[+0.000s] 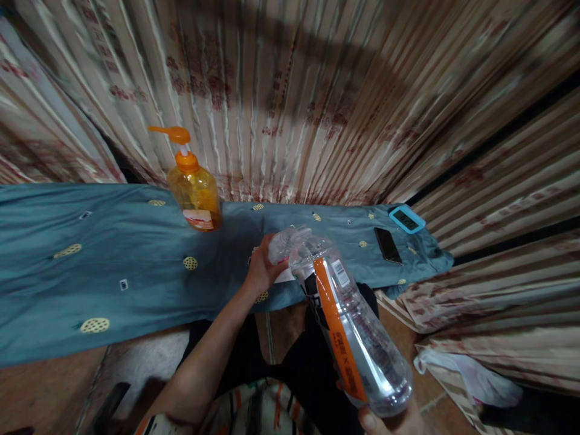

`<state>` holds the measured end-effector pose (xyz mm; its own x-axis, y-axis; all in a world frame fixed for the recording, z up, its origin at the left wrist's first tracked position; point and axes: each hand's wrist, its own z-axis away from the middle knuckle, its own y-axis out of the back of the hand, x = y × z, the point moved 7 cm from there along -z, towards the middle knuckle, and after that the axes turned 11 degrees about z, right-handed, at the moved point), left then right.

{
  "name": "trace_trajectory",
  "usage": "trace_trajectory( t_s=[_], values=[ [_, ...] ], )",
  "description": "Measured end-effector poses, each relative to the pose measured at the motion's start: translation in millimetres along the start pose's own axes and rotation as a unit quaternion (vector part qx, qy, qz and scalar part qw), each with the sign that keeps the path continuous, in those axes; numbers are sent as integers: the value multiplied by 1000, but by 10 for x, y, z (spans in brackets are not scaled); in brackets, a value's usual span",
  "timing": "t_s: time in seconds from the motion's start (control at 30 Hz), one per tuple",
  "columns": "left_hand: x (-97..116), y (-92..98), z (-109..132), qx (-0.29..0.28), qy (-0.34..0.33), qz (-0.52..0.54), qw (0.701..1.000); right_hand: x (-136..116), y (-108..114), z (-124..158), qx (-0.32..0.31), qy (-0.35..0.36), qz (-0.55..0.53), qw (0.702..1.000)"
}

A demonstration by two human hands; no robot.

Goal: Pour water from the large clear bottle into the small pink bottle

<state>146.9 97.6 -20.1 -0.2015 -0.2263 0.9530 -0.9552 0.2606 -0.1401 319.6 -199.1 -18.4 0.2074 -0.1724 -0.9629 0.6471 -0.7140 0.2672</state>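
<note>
A large clear plastic bottle (pixel 362 326) with an orange and black label is tilted, its upper end pointing away from me and to the left. My right hand (pixel 389 421) is closed around its lower end, mostly hidden beneath it. My left hand (pixel 263 266) is wrapped around a smaller clear plastic piece (pixel 285 243) beside the bottle's upper end. Its exact kind is unclear, and I cannot tell whether the two touch. Something white, partly hidden, lies below my left fingers.
A blue-green cloth with pineapple prints (pixel 149 284) covers the narrow table. On it stand an orange pump bottle (pixel 197 196), left, and a blue-framed digital clock (pixel 406 219), right, near a dark phone (pixel 387 245). Patterned curtains (pixel 281 103) hang behind. A white plastic bag (pixel 475 377) is low right.
</note>
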Motion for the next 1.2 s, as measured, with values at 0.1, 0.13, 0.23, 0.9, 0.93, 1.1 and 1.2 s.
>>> trace_trajectory(
  t_s=[0.1, 0.13, 0.23, 0.9, 0.93, 1.1, 1.2],
  values=[
    [16, 2, -1, 1, -3, -2, 1000, 9, 13, -2, 0, -3, -1, 1000],
    [21, 0, -1, -1, -3, 0, 1000, 12, 17, -2, 0, -4, -1, 1000],
    [23, -6, 0, -4, 1, -2, 1000, 21, 13, 2, -9, -8, -8, 1000],
    [-8, -10, -1, -1, -10, 15, 1000, -29, -21, 37, -19, 1, 8, 1000],
    [-8, -8, -3, 0, -12, 16, 1000, -36, -20, 36, -19, 4, 11, 1000],
    [-33, -8, -5, 4, -12, 5, 1000, -85, 2, 25, -20, 17, 31, 999],
    [-40, -6, -7, 2, -12, -3, 1000, -152, 8, 20, -25, 20, 41, 999]
  ],
)
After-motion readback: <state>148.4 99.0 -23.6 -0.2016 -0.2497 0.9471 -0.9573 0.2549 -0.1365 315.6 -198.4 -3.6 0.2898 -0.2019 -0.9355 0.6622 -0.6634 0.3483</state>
